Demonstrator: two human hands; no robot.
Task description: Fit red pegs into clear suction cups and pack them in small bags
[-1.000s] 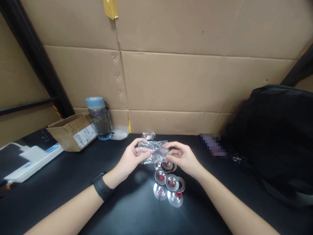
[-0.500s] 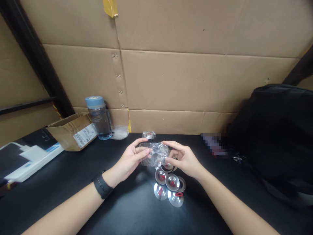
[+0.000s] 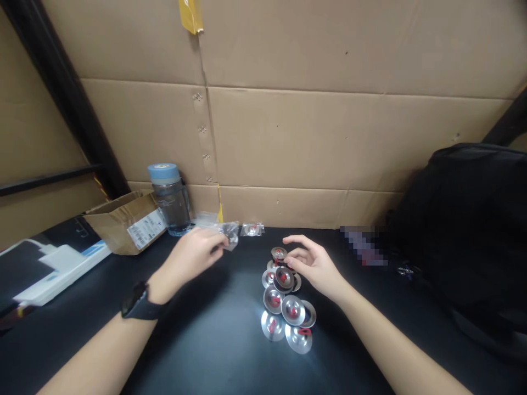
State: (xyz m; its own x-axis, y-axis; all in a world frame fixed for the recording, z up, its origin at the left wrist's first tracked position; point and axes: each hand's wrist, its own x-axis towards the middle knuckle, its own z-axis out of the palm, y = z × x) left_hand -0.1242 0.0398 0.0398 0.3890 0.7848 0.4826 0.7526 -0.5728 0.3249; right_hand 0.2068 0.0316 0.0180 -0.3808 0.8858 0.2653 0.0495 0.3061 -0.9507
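Cardboard wall (image 3: 296, 131) fills the bkgd, w/ fold lines across & yellow tape (image 3: 191, 15) up top, L of ctr. Black table (image 3: 218, 345) below it. Big black bag (image 3: 481, 219) at far R. Brown paper bag (image 3: 109, 222) at L, open on top, w/ white label (image 3: 147, 227) on front; white power strip (image 3: 61, 280) lies just beside it, plug in it. Blue-lidded bottle (image 3: 168, 203) stands upright just R of paper bag. Metal discs (image 3: 293, 310), shiny w/ red bits mid-face, lie in an overlapping cluster on table, btw the forearms, a bit R of ctr. L hand (image 3: 191, 252), fingers drawn in narrow, holds crinkled clear film (image 3: 231, 236) nr back of table. R hand (image 3: 315, 269), thumb & index fairly wide apart, nothing visible in grip, is at far end of cluster; can't tell if touching. Black watch (image 3: 142, 302) on L wrist. Small clear packet (image 3: 252, 230), smth round inside, lies nr wall, just R of film
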